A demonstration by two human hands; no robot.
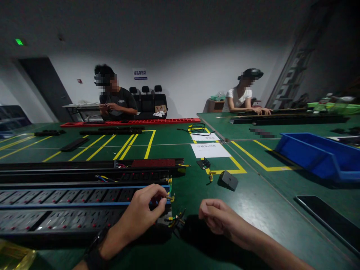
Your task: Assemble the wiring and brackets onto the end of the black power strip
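The left hand (147, 204) pinches a wire end (172, 198) at the socket strip's (84, 197) tip, probably since so small a part needs fingertips; the right hand (221, 217) has its grip curled closed, any content hidden; the strip lies flat on the counter (261, 210), seemingly for steadiness.

And up on the back wall, the white sign (140, 74) reads 成品存放区, with a blue strip (140, 78) beneath, its print too small! Down to the bench (261, 213): two paper sheets, the nearer sheet (210, 152) and farther sheet (204, 138), carry blurred characters. Dark shirt (125, 99): pale lettering, illegible. Upper left, a green lit sign (19, 41), unreadable.
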